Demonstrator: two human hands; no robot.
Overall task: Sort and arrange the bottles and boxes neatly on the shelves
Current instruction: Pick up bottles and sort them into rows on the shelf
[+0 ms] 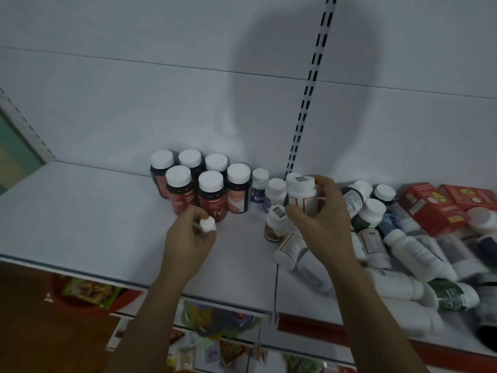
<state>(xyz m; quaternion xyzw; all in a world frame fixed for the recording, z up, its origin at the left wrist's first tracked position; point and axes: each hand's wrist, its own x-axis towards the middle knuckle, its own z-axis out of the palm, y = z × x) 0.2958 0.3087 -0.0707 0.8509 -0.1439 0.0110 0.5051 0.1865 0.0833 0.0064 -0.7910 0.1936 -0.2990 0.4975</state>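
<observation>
Here's the shelf (80,211), and both hands are busy. The marker is the block of dark bottles (211,195) with red labels and white caps: six of them, two rows of three, upright against the back panel.

The left hand (188,235) sits just in front of that block, its grip curled round a small bottle (207,224). Only the white cap pokes out past thumb and forefinger, close to the block's front row. The body is a blur inside the fingers.

The right hand (322,219) is off to the right of the block, grip wrapped round a white bottle (302,196) with an orange-marked label. The bottle is upright, thumb on the near side, fingers round the far side. The cap stands above the grip with a small square sticker on top. I can't tell whether its base touches the shelf.

Between that bottle and the block stand two small white-capped bottles (260,185), right beside the block's end. Forward and right of the block, beside the right thumb, a brown-labelled bottle (274,224) stands upright. Just in front of it another bottle (289,249) lies on its side under the wrist.

Further right of the block lies a jumble of tipped bottles (403,246), mostly white, a few dark. Red boxes (430,208) sit behind them. Below the block, under the shelf edge, are coloured packets (215,345), too blurred to read.
</observation>
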